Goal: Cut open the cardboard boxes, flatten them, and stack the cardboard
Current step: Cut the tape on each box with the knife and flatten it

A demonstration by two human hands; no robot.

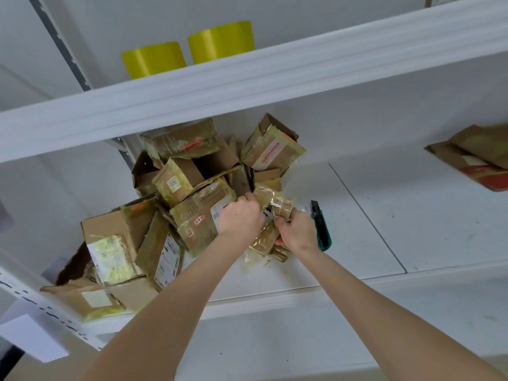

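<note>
Head view of a white shelf board (357, 215).

Centre: a small crumpled brown cardboard box wrapped in clear tape (277, 203) is held over the board between both hands. The left hand (240, 217), at 9 o'clock of the box, has its fingers curled over the box's upper end. The right hand (295, 232), at 5 o'clock, grips the lower end with its fingers closed round the cardboard.

A teal utility knife with a black tip (321, 229) lies on the board just beside the right hand, at its 3 o'clock, with the tip toward 12 o'clock. Whether the blade is out cannot be told.

From 9 to 12 o'clock of the hands lies a heap of taped brown cardboard boxes (165, 204) bearing shipping labels, some torn open. At 2 o'clock, well apart, a low stack of flattened brown cardboard (478, 155) rests on the same board.

On the shelf above, at 11 o'clock, a pair of yellow-green rolls (154, 60) stands side by side.
</note>
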